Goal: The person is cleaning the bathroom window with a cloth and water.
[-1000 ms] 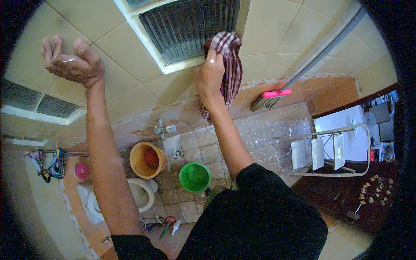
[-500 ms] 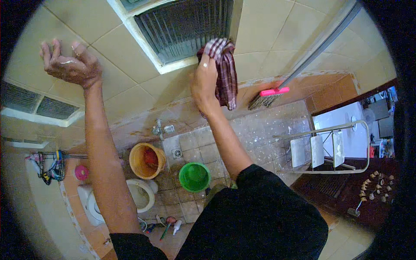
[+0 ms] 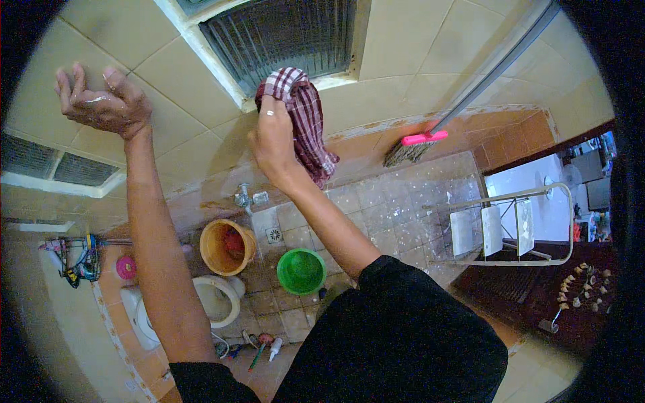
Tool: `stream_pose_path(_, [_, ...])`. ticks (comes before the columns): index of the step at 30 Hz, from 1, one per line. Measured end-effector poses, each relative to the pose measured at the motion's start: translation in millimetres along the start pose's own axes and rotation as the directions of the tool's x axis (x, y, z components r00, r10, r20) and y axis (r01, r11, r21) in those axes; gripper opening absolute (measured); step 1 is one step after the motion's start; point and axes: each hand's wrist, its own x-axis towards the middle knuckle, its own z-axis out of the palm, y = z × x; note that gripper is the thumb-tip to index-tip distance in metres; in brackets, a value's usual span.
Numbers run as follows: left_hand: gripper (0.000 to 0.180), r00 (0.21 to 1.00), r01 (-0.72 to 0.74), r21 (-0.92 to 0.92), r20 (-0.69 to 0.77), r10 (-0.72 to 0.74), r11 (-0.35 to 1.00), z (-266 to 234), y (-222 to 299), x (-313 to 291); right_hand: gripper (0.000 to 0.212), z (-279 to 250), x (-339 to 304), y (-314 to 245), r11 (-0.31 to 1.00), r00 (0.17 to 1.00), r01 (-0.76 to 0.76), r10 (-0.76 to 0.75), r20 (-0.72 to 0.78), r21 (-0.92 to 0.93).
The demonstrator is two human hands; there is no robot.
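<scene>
Tiled bathroom seen from high up: cream wall tiles [image 3: 430, 74] ahead, speckled floor [image 3: 403, 208] far below. Left hand [image 3: 101, 101] pressed flat and open against the wall, fingers spread, wet and glistening, holding nothing. Right hand [image 3: 272, 138] closed around a red checked cloth [image 3: 302, 114], bunched at the lower edge of the louvred window [image 3: 289, 33], loose end hanging down past the wrist. Down below, an orange bucket [image 3: 225, 245] just beside a green bucket [image 3: 301, 271], a white toilet bowl [image 3: 215, 299] near them, a pink-headed broom [image 3: 420, 142] leaning on the wall, a folding stepladder [image 3: 510, 228] off to the right. Likely risks: wet palm sliding on glazed tile, weight tipping forward with both arms stretched overhead; cloth slipping loose and dropping toward the buckets; dangling end snagging on the window slats during a hard wipe.
</scene>
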Motion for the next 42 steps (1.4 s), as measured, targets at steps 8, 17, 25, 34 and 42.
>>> stream_pose_path(8, [0.035,1.0,-0.004,0.043,0.02,0.004,0.999,4.1,-3.1,-1.1,0.049,-38.7,25.5,32.6,0.979,0.933,0.029,-0.099,-0.346,-0.204])
stream_pose_path(17, [0.039,1.0,-0.011,0.04,0.025,0.01,0.999,6.4,-0.5,-3.8,0.05,-20.5,17.1,22.6,0.973,0.968,-0.013,-0.045,-0.245,-0.23])
stream_pose_path(25, [0.038,1.0,0.011,0.065,0.027,-0.013,0.998,-3.5,-3.6,-4.4,0.038,-58.6,-1.1,75.8,0.818,0.899,0.424,-0.329,0.288,-0.389])
stream_pose_path(34, [0.045,0.999,0.025,0.054,-0.026,-0.023,0.998,8.1,7.0,-1.7,0.031,-81.3,71.8,49.0,0.168,0.346,0.937,-0.534,0.771,-0.305])
stream_pose_path(42, [0.044,0.996,-0.064,0.068,-0.053,0.068,0.996,1.1,-15.6,1.8,0.056,-78.3,83.7,12.3,0.223,0.462,0.875,-0.656,0.597,-0.43])
